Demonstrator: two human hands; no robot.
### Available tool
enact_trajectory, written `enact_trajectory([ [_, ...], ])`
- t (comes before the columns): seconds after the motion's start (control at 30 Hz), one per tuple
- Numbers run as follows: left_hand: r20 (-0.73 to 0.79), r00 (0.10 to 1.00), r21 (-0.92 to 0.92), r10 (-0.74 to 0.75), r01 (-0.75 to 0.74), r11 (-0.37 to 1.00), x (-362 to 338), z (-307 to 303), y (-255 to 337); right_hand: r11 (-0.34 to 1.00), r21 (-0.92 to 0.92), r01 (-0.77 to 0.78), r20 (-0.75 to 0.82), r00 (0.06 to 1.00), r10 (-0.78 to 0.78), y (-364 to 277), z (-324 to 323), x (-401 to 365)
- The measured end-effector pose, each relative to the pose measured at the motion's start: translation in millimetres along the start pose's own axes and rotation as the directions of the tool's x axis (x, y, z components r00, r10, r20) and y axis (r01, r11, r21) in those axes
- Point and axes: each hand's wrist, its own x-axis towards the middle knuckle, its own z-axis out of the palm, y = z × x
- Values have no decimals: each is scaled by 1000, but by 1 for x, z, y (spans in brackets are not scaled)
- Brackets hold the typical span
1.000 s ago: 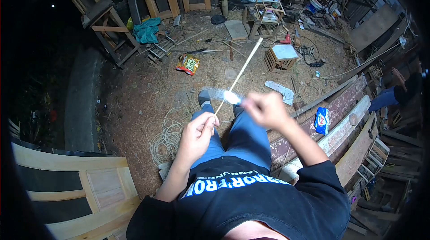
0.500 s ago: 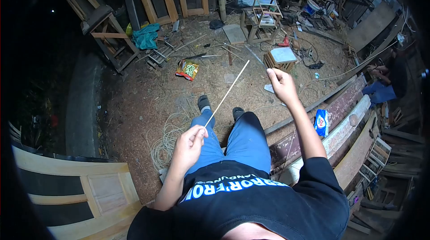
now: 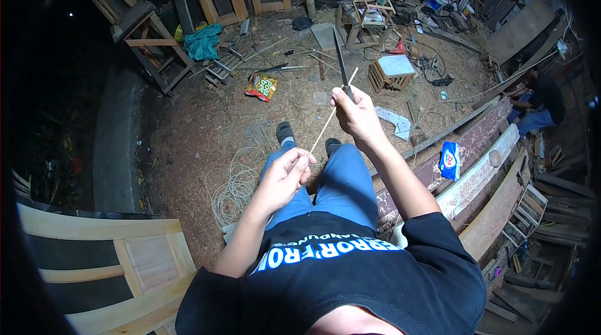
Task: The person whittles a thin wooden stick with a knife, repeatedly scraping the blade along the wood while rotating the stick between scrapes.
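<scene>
My left hand (image 3: 283, 180) pinches the lower end of a thin pale stick (image 3: 322, 130), which slants up and away to the right. In my right hand (image 3: 360, 119) is a knife (image 3: 340, 56) with a long dark blade, its tip pointing up and forward. The fingers wrap round the handle and hide most of it. The stick passes beside the right-hand fingers and crosses the knife in this view, near the base of the blade. Both hands are held above my legs.
A coil of thin strips (image 3: 231, 188) lies left of my feet. Ahead are a snack bag (image 3: 261, 87), a slatted crate (image 3: 389, 77) and a red power tool (image 3: 398, 47). A blue pack (image 3: 449, 160) rests on boards at right; another person (image 3: 541, 100) sits beyond.
My right hand has come left and down to the stick, and the knife blade now shows broadside. My left hand has shifted right and slightly up with the stick.
</scene>
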Motion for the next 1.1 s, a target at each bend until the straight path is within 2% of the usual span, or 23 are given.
enact_trajectory([
  [0.1, -2, 1000, -37, 23, -23, 999, 10, -4, -9, 914, -317, 252, -61, 957, -284, 7, -4, 6],
  [0.13, -42, 996, -8, 73, -73, 997, 11, -3, -8, 832, -497, 247, -76, 943, -325, 7, -14, 6],
  [0.2, -120, 978, 50, 170, -165, 985, 9, 1, -6, 776, -568, 274, -41, 932, -359, 10, -21, -3],
  [0.23, -142, 975, 61, 171, -164, 985, 9, 3, -4, 747, -601, 286, -22, 928, -373, 9, -19, -12],
  [0.27, -165, 971, 72, 172, -162, 984, 9, 3, -2, 667, -697, 263, 64, 949, -308, 7, -15, -26],
  [0.3, -191, 966, 83, 175, -162, 983, 9, 4, 0, 546, -764, 344, 151, 918, -367, 8, -4, -41],
  [0.37, -231, 960, 123, 157, -131, 984, 7, 4, 2, 303, -840, 450, 357, 879, -316, 3, 7, -65],
  [0.4, -251, 957, 144, 147, -113, 983, 6, 3, 2, 273, -847, 456, 366, 873, -322, 0, 5, -64],
  [0.43, -258, 946, 156, 196, -159, 975, 8, 4, 2, 246, -854, 459, 374, 869, -324, -3, 1, -62],
  [0.5, -274, 919, 178, 282, -240, 954, 13, 8, 0, 283, -835, 472, 371, 863, -343, -10, -2, -55],
  [0.57, -295, 897, 221, 328, -270, 937, 16, 4, -1, 198, -841, 504, 381, 811, -444, -8, 10, -59],
  [0.67, -322, 874, 299, 364, -271, 915, 7, 8, 4, 167, -828, 535, 409, 781, -472, -21, 6, -60],
  [0.77, -309, 871, 359, 382, -265, 895, -2, 10, 7, 190, -934, 304, 160, 828, -538, -29, -15, -36],
  [0.8, -314, 869, 374, 383, -258, 891, -2, 10, 3, 190, -920, 341, 192, 818, -542, -29, -13, -39],
  [0.83, -333, 858, 373, 392, -262, 890, -2, 10, 0, 269, -873, 408, 246, 842, -480, -16, -4, -48],
  [0.9, -364, 837, 375, 410, -271, 886, -1, 11, -3, 203, -824, 529, 427, 816, -390, -8, 13, -69],
  [0.97, -350, 840, 355, 415, -291, 888, 2, 9, 5, 216, -837, 503, 389, 824, -412, -14, 4, -59],
  [1.03, -360, 835, 345, 417, -296, 891, -2, 11, 6, 157, -881, 445, 353, 842, -409, -20, 7, -57],
  [1.1, -367, 815, 366, 449, -317, 875, 2, 11, 11, 183, -856, 484, 348, 801, -488, -17, 14, -62],
])
